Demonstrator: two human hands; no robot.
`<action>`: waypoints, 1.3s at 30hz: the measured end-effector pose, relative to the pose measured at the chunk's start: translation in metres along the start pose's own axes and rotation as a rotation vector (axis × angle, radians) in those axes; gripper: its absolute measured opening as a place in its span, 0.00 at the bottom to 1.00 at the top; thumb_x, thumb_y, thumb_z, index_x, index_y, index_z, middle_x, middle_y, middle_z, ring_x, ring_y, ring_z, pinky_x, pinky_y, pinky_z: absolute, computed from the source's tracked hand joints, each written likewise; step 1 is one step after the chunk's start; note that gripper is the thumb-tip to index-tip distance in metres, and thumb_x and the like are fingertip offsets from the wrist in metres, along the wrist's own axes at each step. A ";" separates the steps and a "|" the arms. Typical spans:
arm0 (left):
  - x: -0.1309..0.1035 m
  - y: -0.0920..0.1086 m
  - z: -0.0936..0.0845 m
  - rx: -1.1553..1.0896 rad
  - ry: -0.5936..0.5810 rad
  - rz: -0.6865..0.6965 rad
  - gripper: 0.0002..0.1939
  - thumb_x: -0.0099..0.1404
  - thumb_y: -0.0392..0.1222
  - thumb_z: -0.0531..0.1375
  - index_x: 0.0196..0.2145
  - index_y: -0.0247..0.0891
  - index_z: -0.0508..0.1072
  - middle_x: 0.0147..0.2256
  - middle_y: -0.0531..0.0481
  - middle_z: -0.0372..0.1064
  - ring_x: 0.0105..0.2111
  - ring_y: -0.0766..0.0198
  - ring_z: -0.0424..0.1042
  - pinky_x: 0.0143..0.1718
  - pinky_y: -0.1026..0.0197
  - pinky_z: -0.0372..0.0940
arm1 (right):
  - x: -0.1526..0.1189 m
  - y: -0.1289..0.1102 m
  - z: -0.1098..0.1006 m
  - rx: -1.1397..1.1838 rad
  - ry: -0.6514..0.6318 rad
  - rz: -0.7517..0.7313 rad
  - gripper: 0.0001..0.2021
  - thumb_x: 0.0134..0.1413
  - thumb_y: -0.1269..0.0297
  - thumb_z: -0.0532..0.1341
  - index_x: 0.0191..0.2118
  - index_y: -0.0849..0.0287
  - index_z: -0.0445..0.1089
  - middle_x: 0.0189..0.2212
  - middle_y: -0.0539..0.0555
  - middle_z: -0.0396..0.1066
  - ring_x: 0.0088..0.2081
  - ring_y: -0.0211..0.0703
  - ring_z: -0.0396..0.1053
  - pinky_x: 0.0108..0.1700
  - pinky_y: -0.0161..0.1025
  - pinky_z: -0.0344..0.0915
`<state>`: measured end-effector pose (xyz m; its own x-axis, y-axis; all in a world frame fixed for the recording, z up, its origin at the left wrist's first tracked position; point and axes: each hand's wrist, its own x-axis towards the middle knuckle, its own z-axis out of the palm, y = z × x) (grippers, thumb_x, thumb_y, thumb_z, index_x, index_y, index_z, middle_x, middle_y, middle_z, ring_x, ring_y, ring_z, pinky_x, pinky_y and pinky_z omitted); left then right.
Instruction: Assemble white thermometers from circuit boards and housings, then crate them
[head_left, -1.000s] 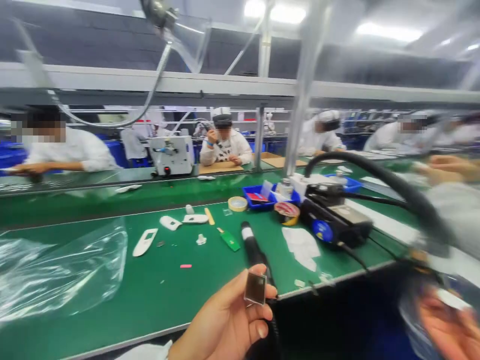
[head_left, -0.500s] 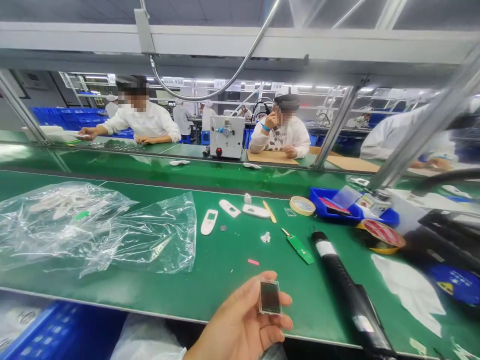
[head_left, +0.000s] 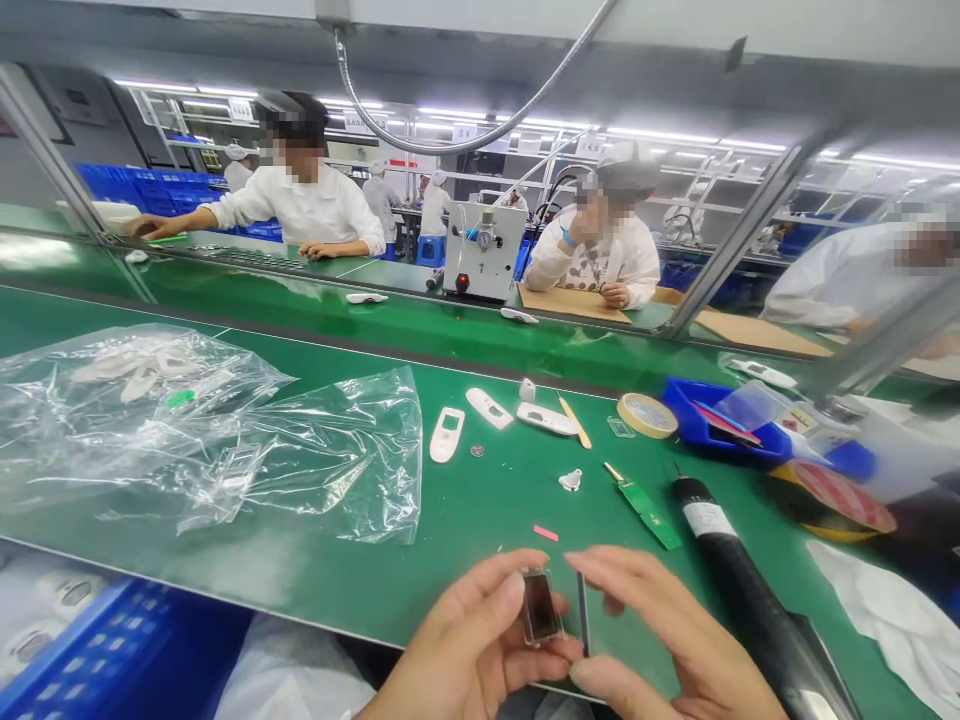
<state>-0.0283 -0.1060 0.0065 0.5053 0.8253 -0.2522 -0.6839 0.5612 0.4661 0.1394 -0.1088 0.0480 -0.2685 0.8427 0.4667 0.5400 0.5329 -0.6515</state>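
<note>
The left hand point(head_left: 476, 645) is gripping a screen point(head_left: 538, 605); the right hand point(head_left: 675, 640) is pinching a plate point(head_left: 583, 615) (showing edge-on) near the bench point(head_left: 465, 530).

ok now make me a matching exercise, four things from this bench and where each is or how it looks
Things
1. small dark screen
2. pink strip
3. clear plastic bag
4. black screwdriver

Descriptions
A. white parts show through it
B. held in the left hand
C. has a white band near one end
D. flat on the green table, just beyond the fingers

Pairs: 1-B, 2-D, 3-A, 4-C
</note>
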 end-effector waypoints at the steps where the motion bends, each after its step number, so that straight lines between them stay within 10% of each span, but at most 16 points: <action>1: 0.000 0.001 0.000 0.010 0.008 0.010 0.10 0.60 0.38 0.57 0.40 0.35 0.72 0.32 0.46 0.72 0.30 0.65 0.72 0.33 0.64 0.64 | 0.004 -0.002 0.001 -0.057 -0.025 -0.050 0.17 0.47 0.58 0.64 0.46 0.47 0.68 0.39 0.51 0.72 0.39 0.45 0.71 0.38 0.34 0.70; 7: 0.001 0.006 0.000 0.059 0.036 0.029 0.13 0.58 0.41 0.59 0.40 0.32 0.72 0.30 0.46 0.70 0.29 0.66 0.68 0.31 0.65 0.62 | 0.019 -0.006 0.009 -0.243 -0.206 -0.198 0.18 0.51 0.54 0.60 0.48 0.51 0.66 0.36 0.51 0.71 0.35 0.42 0.69 0.38 0.35 0.70; 31: 0.000 0.008 -0.007 0.056 0.053 0.045 0.12 0.59 0.40 0.59 0.41 0.34 0.72 0.32 0.46 0.71 0.31 0.65 0.69 0.35 0.63 0.63 | 0.021 -0.004 0.017 -0.378 -0.245 -0.278 0.16 0.54 0.56 0.56 0.47 0.57 0.67 0.34 0.56 0.69 0.37 0.46 0.68 0.40 0.42 0.69; 39: 0.001 0.015 0.001 -0.076 0.088 0.076 0.08 0.59 0.38 0.59 0.36 0.34 0.75 0.31 0.47 0.72 0.29 0.68 0.70 0.30 0.68 0.64 | 0.011 0.000 0.040 -0.458 -0.072 -0.310 0.18 0.57 0.55 0.52 0.49 0.59 0.66 0.37 0.60 0.69 0.39 0.49 0.67 0.39 0.44 0.68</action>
<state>-0.0378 -0.0967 0.0138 0.4046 0.8660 -0.2938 -0.7583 0.4973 0.4216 0.1050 -0.0963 0.0293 -0.5149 0.6638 0.5425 0.7146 0.6819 -0.1561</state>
